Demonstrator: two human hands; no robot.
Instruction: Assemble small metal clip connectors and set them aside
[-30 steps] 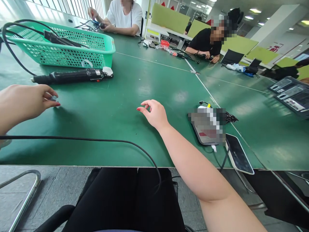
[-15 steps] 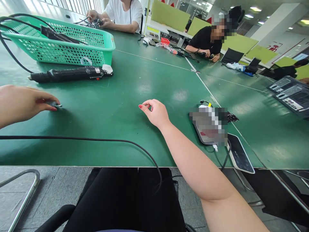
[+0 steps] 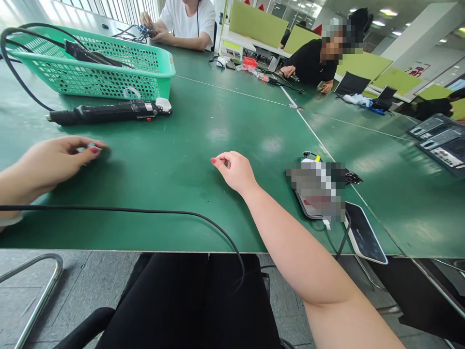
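My left hand point(image 3: 60, 160) is closed in a pinch just above the green table point(image 3: 163, 169) at the left. A small silvery-grey piece point(image 3: 91, 145) shows between its thumb and fingers; most of it is hidden, so its kind is unclear. Beyond that hand lies a black electric screwdriver point(image 3: 109, 112), in front of a green plastic basket point(image 3: 165, 72). My right hand point(image 3: 238, 169) rests near the middle of the table, thumb and fingertips pressed together. Whatever may be between those fingertips is too small to make out.
A black cable point(image 3: 145, 210) runs across the table's near side and over its edge. Right of my forearm lie a phone point(image 3: 365, 232) and a partly blurred device point(image 3: 308, 211) with a cord. Two people sit across the table, one in a white shirt point(image 3: 189, 24).
My left hand has moved right and toward me, carrying the small piece, and has turned so its wrist shows lower. The right hand stays almost in place. One person's hands across the table have moved apart.
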